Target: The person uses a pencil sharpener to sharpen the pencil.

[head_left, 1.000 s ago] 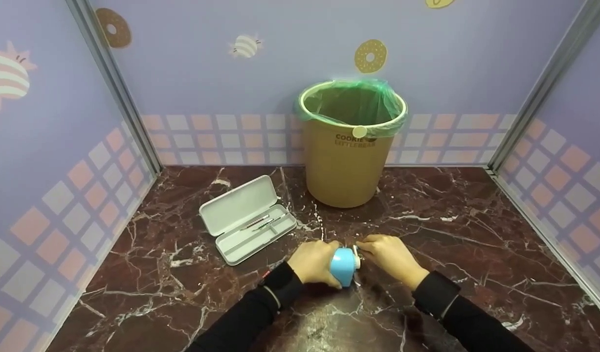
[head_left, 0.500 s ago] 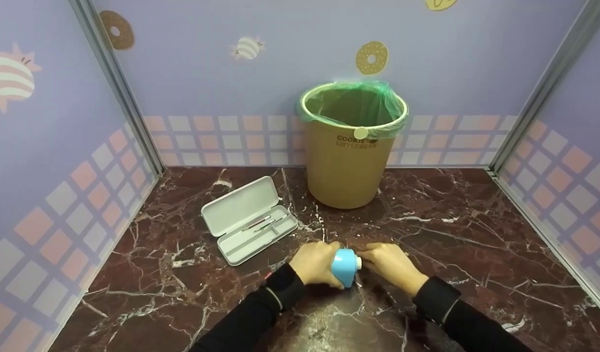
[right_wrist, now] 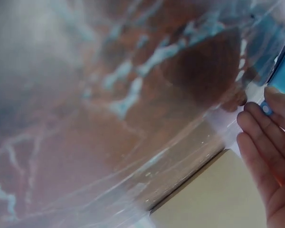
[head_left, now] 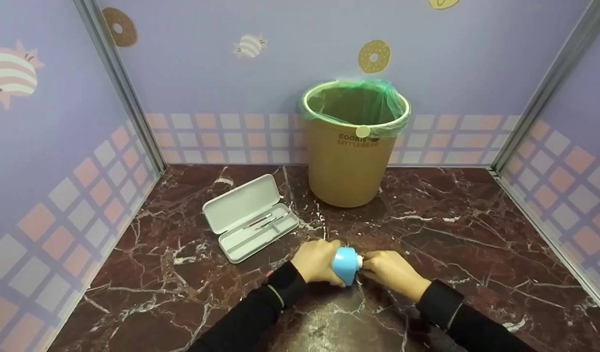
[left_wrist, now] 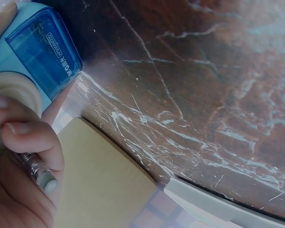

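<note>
My left hand (head_left: 315, 261) grips a light-blue rotary pencil sharpener (head_left: 344, 265) just above the marbled table. In the left wrist view the sharpener's clear blue drawer (left_wrist: 45, 50) and cream round front (left_wrist: 16, 90) show. A pencil's metal end with a pale eraser (left_wrist: 48, 184) sticks out under the curled left fingers (left_wrist: 33, 140); its other end is hidden. My right hand (head_left: 396, 270) is at the cream crank hub (head_left: 360, 261) on the sharpener's right side. In the right wrist view its thumb and fingers pinch the small blue crank knob (right_wrist: 266, 108).
A pale pencil case (head_left: 258, 232) lies with its lid up to the left, holding a few thin pencils or pens (head_left: 265, 222). Behind the hands stands a tan waste bin (head_left: 346, 171) with a green liner. Patterned walls enclose the back and sides.
My right fingers have moved from above the crank hub to lower down beside it. The crank arm, seen pointing up before, is now hidden. My left hand and the sharpener stay nearly in place.
</note>
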`<state>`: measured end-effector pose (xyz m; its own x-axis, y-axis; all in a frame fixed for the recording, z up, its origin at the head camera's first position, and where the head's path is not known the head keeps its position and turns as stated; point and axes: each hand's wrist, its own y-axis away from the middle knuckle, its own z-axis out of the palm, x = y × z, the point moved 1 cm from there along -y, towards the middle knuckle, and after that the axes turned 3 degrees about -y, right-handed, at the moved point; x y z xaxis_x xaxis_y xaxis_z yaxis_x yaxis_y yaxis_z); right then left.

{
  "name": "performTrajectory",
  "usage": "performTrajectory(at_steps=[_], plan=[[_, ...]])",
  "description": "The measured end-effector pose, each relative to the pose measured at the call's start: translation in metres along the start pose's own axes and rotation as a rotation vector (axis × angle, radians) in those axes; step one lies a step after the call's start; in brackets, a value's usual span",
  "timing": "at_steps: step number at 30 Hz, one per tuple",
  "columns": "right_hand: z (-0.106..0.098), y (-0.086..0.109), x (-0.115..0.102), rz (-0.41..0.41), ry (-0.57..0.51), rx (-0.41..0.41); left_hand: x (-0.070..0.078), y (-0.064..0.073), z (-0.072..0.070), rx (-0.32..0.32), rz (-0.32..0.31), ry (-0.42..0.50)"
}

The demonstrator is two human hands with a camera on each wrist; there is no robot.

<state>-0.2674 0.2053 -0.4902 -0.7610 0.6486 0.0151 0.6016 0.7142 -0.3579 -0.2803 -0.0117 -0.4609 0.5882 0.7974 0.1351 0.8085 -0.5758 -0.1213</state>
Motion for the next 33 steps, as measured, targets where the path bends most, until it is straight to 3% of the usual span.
performTrajectory(at_steps=[7, 26, 33], plan=[[-0.006, 0.0, -0.003, -0.023, -0.03, -0.052, 0.0, -0.001, 0.0, 0.009, -0.01, -0.005], [-0.013, 0.006, -0.011, -0.081, -0.137, -0.097, 0.001, 0.001, 0.001, -0.023, -0.039, -0.018], [-0.02, 0.007, -0.014, -0.08, -0.152, -0.107, 0.001, 0.001, -0.001, -0.004, -0.039, -0.031]])
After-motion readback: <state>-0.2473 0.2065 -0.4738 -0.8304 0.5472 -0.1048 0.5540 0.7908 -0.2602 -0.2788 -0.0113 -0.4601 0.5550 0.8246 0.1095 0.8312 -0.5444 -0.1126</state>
